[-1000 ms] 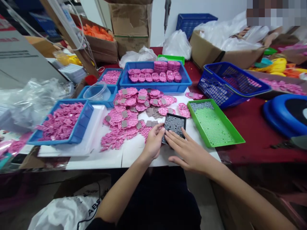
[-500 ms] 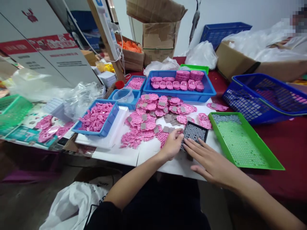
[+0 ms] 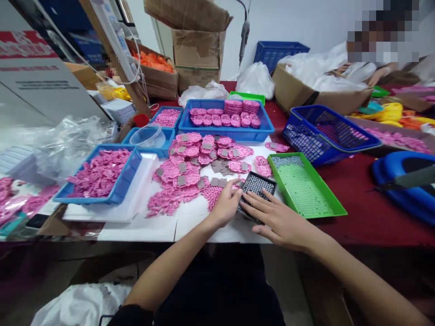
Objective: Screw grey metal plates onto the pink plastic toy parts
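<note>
A small black tray point(image 3: 257, 183) with a grid of holes or small pieces sits tilted near the table's front edge. My left hand point(image 3: 227, 203) grips its left side between thumb and fingers. Stretched flat across the tray's near part is my right hand point(image 3: 272, 217), fingers spread and holding nothing; it covers that part. Left of the tray lie heaped pink plastic parts point(image 3: 188, 170), some with grey pads, and a few loose grey pads point(image 3: 220, 166). To the right is a green tray point(image 3: 335, 206) with a perforated-looking surface and small grey bits at its far end.
Behind the heap stands a blue bin point(image 3: 226, 131) of stacked pink parts. Another blue bin point(image 3: 102, 199) of small pink pieces is at left. A blue basket point(image 3: 321, 131), cardboard box point(image 3: 295, 88) and blue stool-like object point(image 3: 404, 181) are at right. Someone's arm shows at back right.
The view has turned to the right, so everything sits further left and more of the right side shows. Both hands keep their places at the black tray; my right fingers shift slightly over it.
</note>
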Available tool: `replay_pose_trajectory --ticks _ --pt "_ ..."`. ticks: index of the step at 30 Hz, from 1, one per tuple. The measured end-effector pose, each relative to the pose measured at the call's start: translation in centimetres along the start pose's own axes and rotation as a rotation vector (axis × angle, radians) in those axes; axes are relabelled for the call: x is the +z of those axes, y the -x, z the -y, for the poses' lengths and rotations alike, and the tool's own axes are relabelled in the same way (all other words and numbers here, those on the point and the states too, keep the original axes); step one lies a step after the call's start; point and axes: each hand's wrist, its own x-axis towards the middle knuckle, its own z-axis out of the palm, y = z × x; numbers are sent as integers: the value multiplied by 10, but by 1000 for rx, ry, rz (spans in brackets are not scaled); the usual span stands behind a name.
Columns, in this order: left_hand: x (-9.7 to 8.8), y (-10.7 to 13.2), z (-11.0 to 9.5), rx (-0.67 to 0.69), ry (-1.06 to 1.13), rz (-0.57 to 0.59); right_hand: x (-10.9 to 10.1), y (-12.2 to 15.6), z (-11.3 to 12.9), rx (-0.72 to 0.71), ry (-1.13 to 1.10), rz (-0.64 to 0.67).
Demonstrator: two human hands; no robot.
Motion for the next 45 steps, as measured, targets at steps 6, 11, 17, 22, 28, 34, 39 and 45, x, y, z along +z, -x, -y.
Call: replay_pose_trajectory --ticks 6,11,17,22,28,34,39,45 --pt "2 0 0 -104 40 50 -14 7 -4 134 40 66" --pt "5 -4 -7 -125 -62 45 -8 -5 22 161 -41 -17" --pt "5 -6 -11 -162 -53 99 -9 9 8 254 -232 -60" --pt "13 -8 -4 -137 -13 92 -8 3 15 360 -262 -36" --pt "9 -8 -5 -133 -43 73 -5 11 23 228 -284 75" --pt "8 -7 -1 -128 -41 103 -11 17 4 271 -179 111" --pt "8 -8 3 -96 -56 93 -3 7 24 249 -146 40" --pt "-3 -7 -1 -103 -44 99 3 28 2 80 -39 10"
